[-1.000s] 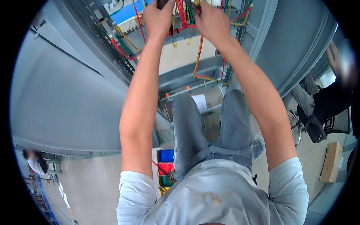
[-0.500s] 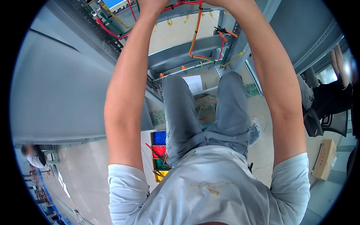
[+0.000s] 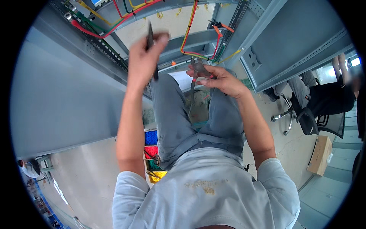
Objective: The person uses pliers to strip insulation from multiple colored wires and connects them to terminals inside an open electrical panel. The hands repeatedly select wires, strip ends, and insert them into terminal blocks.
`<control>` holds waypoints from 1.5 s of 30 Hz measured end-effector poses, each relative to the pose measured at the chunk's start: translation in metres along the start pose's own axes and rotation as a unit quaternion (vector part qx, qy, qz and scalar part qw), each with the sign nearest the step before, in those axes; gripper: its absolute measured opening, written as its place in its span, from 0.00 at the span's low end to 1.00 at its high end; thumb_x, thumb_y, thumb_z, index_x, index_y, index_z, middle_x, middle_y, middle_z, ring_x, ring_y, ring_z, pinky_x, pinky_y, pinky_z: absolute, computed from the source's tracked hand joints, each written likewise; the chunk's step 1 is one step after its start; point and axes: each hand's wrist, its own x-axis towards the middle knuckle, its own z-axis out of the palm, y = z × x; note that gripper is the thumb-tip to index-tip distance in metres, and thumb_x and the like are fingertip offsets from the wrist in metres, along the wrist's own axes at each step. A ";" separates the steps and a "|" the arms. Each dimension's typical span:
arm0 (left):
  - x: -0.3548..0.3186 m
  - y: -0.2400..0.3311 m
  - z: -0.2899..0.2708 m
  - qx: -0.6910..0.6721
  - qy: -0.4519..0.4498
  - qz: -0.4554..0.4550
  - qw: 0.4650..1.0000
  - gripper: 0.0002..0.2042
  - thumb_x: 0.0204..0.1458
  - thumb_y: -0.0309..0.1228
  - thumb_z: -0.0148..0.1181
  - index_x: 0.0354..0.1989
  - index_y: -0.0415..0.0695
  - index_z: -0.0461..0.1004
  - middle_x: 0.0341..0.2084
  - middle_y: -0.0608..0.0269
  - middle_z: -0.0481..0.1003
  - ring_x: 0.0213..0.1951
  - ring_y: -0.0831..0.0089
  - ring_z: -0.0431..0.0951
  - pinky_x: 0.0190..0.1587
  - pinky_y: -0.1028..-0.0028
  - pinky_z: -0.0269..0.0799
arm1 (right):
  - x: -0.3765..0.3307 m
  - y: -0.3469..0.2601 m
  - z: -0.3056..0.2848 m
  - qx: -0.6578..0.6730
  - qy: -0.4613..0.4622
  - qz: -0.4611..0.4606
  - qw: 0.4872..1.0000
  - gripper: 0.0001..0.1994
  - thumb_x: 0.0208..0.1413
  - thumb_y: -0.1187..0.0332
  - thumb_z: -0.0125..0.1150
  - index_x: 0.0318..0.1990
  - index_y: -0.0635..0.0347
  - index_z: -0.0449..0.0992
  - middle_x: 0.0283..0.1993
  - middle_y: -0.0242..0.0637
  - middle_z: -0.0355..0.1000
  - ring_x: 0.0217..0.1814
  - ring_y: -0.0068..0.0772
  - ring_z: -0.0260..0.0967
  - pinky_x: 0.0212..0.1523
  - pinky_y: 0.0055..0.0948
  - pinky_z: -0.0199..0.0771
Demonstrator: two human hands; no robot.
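My left hand (image 3: 143,63), smeared by motion, is raised in front of the cabinet frame. It is closed around a slim, dark, pointed object (image 3: 150,32) whose exact kind I cannot make out. My right hand (image 3: 225,81) hovers over my right knee, its fingers closed on pliers (image 3: 197,66) with dark and red handles. The jaws point away from me, just below the wires, and one handle hangs free of my fingers. Red, yellow and green wires (image 3: 187,34) run down inside the frame and bend right at the lower rail.
Orange-handled cutters (image 3: 218,28) rest at the frame's right upright. Grey panels (image 3: 68,99) flank me. A box of blue, red, green and yellow small parts (image 3: 151,138) stands left of my legs. Another person (image 3: 324,93) sits at the right, near a wooden box (image 3: 320,155).
Both hands have come down and back from the wires at the top edge. The dark object and the pliers now show in them. My view has shifted slightly.
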 end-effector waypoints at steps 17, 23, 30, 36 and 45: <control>-0.323 -0.090 -0.042 -0.352 0.286 -0.338 0.825 0.15 0.64 0.34 0.59 0.53 0.37 0.76 0.38 0.62 0.78 0.37 0.79 0.77 0.35 0.76 0.77 | -0.005 0.096 0.184 -0.146 -0.145 0.091 0.974 0.33 0.57 0.71 0.61 0.71 0.59 0.62 0.49 0.45 0.75 0.46 0.34 0.76 0.44 0.29 0.75; -0.328 -0.105 -0.022 -0.615 0.214 -0.307 0.694 0.20 0.69 0.42 0.50 0.48 0.35 0.78 0.59 0.56 0.72 0.56 0.68 0.75 0.58 0.66 0.75 | -0.003 0.081 0.222 -0.192 -0.184 0.068 0.961 0.29 0.58 0.69 0.64 0.68 0.64 0.67 0.63 0.48 0.70 0.66 0.42 0.68 0.65 0.36 0.66; -0.284 -0.065 -0.031 -0.548 0.265 -0.351 0.712 0.25 0.70 0.47 0.47 0.63 0.38 0.72 0.57 0.60 0.73 0.57 0.72 0.73 0.60 0.68 0.71 | -0.011 0.063 0.220 -0.338 -0.184 -0.008 0.923 0.41 0.47 0.58 0.78 0.67 0.68 0.67 0.71 0.54 0.64 0.72 0.50 0.63 0.69 0.40 0.64; -0.257 -0.074 -0.007 -0.435 0.182 -0.329 0.818 0.30 0.69 0.49 0.50 0.69 0.37 0.63 0.61 0.58 0.68 0.60 0.71 0.68 0.62 0.70 0.64 | -0.002 0.053 0.190 -0.287 -0.109 -0.026 0.951 0.35 0.53 0.68 0.70 0.68 0.66 0.65 0.67 0.53 0.67 0.68 0.48 0.68 0.65 0.39 0.70; -0.191 -0.099 0.010 -0.300 0.199 -0.244 0.900 0.17 0.64 0.35 0.62 0.52 0.33 0.76 0.47 0.57 0.78 0.47 0.77 0.77 0.42 0.78 0.69 | 0.000 0.090 0.130 0.232 0.167 0.144 0.947 0.15 0.69 0.65 0.52 0.58 0.61 0.70 0.49 0.48 0.78 0.49 0.40 0.78 0.49 0.37 0.78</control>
